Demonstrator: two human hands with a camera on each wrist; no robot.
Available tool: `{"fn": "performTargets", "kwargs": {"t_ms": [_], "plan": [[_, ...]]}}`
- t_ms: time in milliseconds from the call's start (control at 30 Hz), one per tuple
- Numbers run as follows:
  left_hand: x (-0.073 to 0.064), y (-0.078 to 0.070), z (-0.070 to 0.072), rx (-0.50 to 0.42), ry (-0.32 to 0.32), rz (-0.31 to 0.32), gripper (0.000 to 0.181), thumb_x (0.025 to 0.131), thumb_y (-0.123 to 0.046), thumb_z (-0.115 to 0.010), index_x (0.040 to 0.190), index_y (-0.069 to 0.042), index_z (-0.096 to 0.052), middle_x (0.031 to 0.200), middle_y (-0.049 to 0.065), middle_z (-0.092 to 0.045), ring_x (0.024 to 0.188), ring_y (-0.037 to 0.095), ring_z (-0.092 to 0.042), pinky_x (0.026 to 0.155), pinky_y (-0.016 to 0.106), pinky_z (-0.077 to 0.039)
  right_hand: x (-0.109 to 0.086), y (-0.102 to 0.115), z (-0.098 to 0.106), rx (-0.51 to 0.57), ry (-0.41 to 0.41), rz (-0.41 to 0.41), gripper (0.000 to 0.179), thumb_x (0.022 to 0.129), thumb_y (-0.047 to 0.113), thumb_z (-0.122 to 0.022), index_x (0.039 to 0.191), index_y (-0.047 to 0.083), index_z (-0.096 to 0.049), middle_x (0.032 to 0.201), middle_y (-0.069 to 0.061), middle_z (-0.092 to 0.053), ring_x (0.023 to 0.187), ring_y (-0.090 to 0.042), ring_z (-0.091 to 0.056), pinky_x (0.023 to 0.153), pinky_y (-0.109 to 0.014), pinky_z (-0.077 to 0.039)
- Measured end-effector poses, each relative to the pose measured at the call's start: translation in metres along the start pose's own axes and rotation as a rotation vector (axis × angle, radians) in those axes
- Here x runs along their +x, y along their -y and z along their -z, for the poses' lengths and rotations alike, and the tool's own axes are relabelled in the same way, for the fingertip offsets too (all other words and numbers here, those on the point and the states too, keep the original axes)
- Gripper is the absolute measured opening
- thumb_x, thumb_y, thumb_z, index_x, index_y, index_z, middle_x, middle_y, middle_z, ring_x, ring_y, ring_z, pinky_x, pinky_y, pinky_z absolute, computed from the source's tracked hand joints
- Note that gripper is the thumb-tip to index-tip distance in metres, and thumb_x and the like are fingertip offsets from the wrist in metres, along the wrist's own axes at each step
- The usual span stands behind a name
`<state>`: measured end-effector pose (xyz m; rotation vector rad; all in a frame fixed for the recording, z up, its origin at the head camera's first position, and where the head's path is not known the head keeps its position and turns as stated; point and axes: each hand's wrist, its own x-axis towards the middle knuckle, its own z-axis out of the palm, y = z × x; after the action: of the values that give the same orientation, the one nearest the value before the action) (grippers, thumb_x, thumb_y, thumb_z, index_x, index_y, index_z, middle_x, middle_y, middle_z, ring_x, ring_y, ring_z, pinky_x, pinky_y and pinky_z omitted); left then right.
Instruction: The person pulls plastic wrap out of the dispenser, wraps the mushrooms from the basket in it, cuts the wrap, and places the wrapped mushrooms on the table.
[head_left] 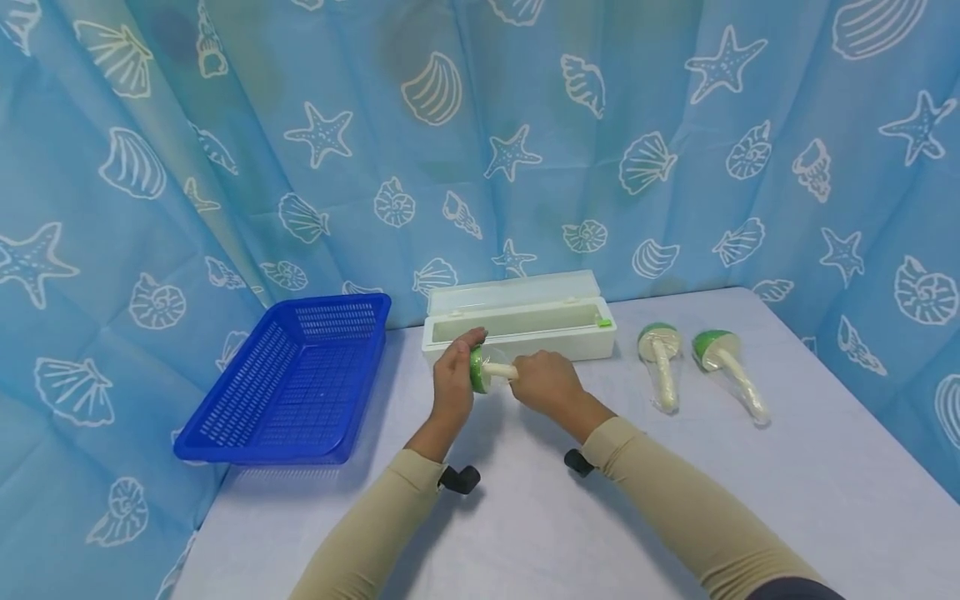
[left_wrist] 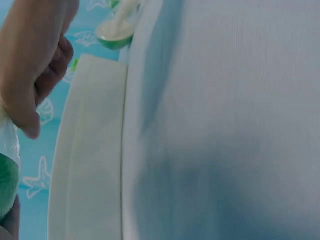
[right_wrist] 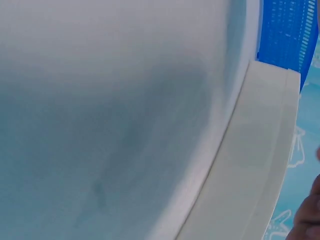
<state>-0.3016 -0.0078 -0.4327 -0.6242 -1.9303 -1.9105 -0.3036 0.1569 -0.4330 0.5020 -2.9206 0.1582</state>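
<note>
Between both hands, above the table, is a toy mushroom [head_left: 497, 370] with a green cap and a pale stem, lying sideways. Clear plastic film shows around it. My left hand [head_left: 452, 385] holds the mushroom by its cap, fingers reaching past the cap's far edge; its thumb is hidden. At the stem's end my right hand [head_left: 551, 383] grips with curled fingers. In the left wrist view the green cap [left_wrist: 7, 184] and the film show at the left edge. Just behind the hands stands a long white box [head_left: 536, 344] with its lid raised and a green slider [head_left: 604, 322].
Two more film-wrapped mushrooms [head_left: 663, 367] [head_left: 729, 372] lie on the table at the right. A blue plastic basket [head_left: 352, 392] stands at the left. Behind the table [head_left: 675, 500] hangs a blue curtain [head_left: 465, 150] with shells and starfish.
</note>
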Motion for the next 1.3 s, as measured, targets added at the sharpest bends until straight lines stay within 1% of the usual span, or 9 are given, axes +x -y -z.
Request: {"fn": "performTargets", "kwargs": {"t_ms": [100, 233, 367, 467, 633, 733, 967, 1167, 1300], "plan": [[0.0, 0.005, -0.001, 0.069, -0.06, 0.041, 0.037, 0.106, -0.008, -0.035, 0.11, 0.013, -0.066, 0.113, 0.025, -0.065, 0.107, 0.042, -0.06, 0.088, 0.028, -0.049, 0.001, 0.007, 0.005, 0.011, 0.038, 0.009, 0.019, 0.088, 0.024, -0.064, 0.073, 0.014, -0.058, 0.057, 0.001, -0.049, 0.052, -0.017, -0.049, 0.047, -0.035, -0.043], [0.0, 0.016, -0.001, 0.095, -0.157, 0.119, 0.046, 0.107, -0.022, -0.038, 0.098, 0.005, -0.074, 0.098, 0.018, -0.071, 0.083, 0.038, -0.066, 0.064, 0.021, -0.051, 0.002, 0.014, 0.008, -0.014, 0.081, 0.018, 0.018, 0.088, 0.024, -0.063, 0.074, 0.013, -0.06, 0.056, 0.001, -0.049, 0.051, -0.016, -0.049, 0.046, -0.034, -0.042], [0.002, 0.017, 0.0, 0.186, -0.193, 0.026, 0.04, 0.104, -0.018, -0.047, 0.085, 0.001, -0.076, 0.085, 0.014, -0.072, 0.063, 0.028, -0.063, 0.05, 0.023, -0.049, 0.002, 0.015, 0.004, -0.081, 0.102, 0.024, 0.019, 0.088, 0.024, -0.064, 0.073, 0.013, -0.062, 0.055, 0.001, -0.049, 0.048, -0.015, -0.048, 0.044, -0.034, -0.043], [0.004, 0.018, 0.002, 0.251, -0.202, -0.055, 0.035, 0.101, -0.013, -0.052, 0.078, 0.0, -0.076, 0.079, 0.011, -0.072, 0.056, 0.021, -0.062, 0.046, 0.026, -0.047, 0.0, 0.015, 0.002, -0.1, 0.045, 0.052, 0.019, 0.088, 0.024, -0.066, 0.076, 0.011, -0.063, 0.059, -0.001, -0.051, 0.048, -0.015, -0.049, 0.044, -0.034, -0.045], [0.005, 0.022, 0.005, 0.299, -0.25, -0.042, 0.034, 0.098, -0.012, -0.055, 0.073, 0.001, -0.075, 0.075, 0.007, -0.072, 0.054, 0.015, -0.061, 0.046, 0.024, -0.047, -0.001, 0.016, -0.003, -0.088, -0.101, 0.125, 0.024, 0.086, 0.027, -0.073, 0.084, 0.009, -0.057, 0.062, -0.002, -0.054, 0.047, -0.017, -0.051, 0.043, -0.034, -0.045], [0.003, 0.023, 0.006, 0.281, -0.243, -0.039, 0.036, 0.099, -0.012, -0.054, 0.073, 0.001, -0.074, 0.075, 0.008, -0.072, 0.055, 0.015, -0.062, 0.047, 0.025, -0.049, 0.0, 0.016, -0.006, -0.059, -0.112, 0.13, 0.027, 0.086, 0.03, -0.073, 0.084, 0.011, -0.055, 0.057, -0.001, -0.051, 0.045, -0.016, -0.048, 0.04, -0.033, -0.041], [0.004, 0.015, 0.0, 0.27, -0.187, -0.128, 0.035, 0.1, -0.008, -0.051, 0.076, 0.003, -0.074, 0.071, 0.012, -0.071, 0.048, 0.018, -0.059, 0.041, 0.025, -0.043, 0.005, 0.013, -0.004, -0.062, 0.038, 0.04, 0.02, 0.086, 0.031, -0.069, 0.085, 0.012, -0.061, 0.058, 0.0, -0.05, 0.049, -0.016, -0.048, 0.044, -0.034, -0.042], [0.002, 0.022, 0.0, 0.301, -0.203, -0.079, 0.036, 0.099, -0.005, -0.051, 0.072, 0.001, -0.074, 0.073, 0.006, -0.072, 0.047, 0.01, -0.058, 0.04, 0.024, -0.043, 0.004, 0.013, -0.009, -0.02, 0.066, 0.026, 0.015, 0.087, 0.025, -0.066, 0.085, 0.01, -0.064, 0.063, -0.003, -0.054, 0.053, -0.018, -0.051, 0.048, -0.035, -0.045], [0.0, 0.023, 0.001, 0.293, -0.172, -0.039, 0.035, 0.099, -0.005, -0.05, 0.075, -0.004, -0.076, 0.077, 0.003, -0.073, 0.051, 0.011, -0.06, 0.041, 0.025, -0.045, 0.003, 0.011, -0.01, -0.008, 0.078, 0.024, 0.017, 0.087, 0.026, -0.067, 0.088, 0.009, -0.065, 0.065, -0.003, -0.057, 0.054, -0.018, -0.053, 0.049, -0.036, -0.046]]}}
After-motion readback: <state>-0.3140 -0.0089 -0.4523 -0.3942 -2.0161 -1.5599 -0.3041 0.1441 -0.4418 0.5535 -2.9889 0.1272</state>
